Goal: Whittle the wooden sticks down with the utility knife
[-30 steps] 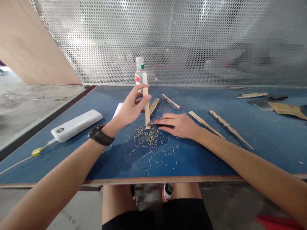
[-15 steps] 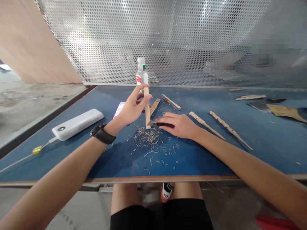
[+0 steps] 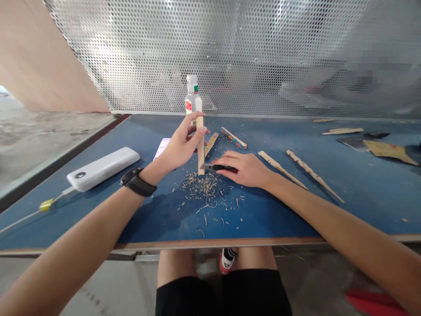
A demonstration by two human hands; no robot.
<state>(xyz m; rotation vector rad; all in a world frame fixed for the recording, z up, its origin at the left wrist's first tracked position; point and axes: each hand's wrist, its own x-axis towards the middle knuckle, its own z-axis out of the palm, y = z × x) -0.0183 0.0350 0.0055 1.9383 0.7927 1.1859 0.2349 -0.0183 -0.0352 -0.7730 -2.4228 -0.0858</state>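
Observation:
My left hand [image 3: 187, 139] grips the upper part of a pale wooden stick [image 3: 201, 151], thumb on its near face and fingers behind. The stick stands nearly upright over a heap of wood shavings [image 3: 202, 186] on the blue table. In my right hand [image 3: 243, 169] is a carving knife with a black handle [image 3: 226, 168], held low with the fingers wrapped round it. Its short blade [image 3: 207, 166] points left and touches the stick near the lower end. Whether the stick's foot rests on the table is hard to see.
A white power bank [image 3: 103, 169] with a cable lies left, beside a partly covered phone [image 3: 162, 147]. Glass bottles [image 3: 192, 96] stand behind my left hand. Two carved sticks [image 3: 314, 175] and a painted block [image 3: 234, 138] lie on the table [image 3: 263, 219]. Sandpaper [image 3: 391, 150] is far right.
The whole view has shifted slightly. Both hands keep their hold, and the knife blade stays against the lower part of the stick, with little visible movement.

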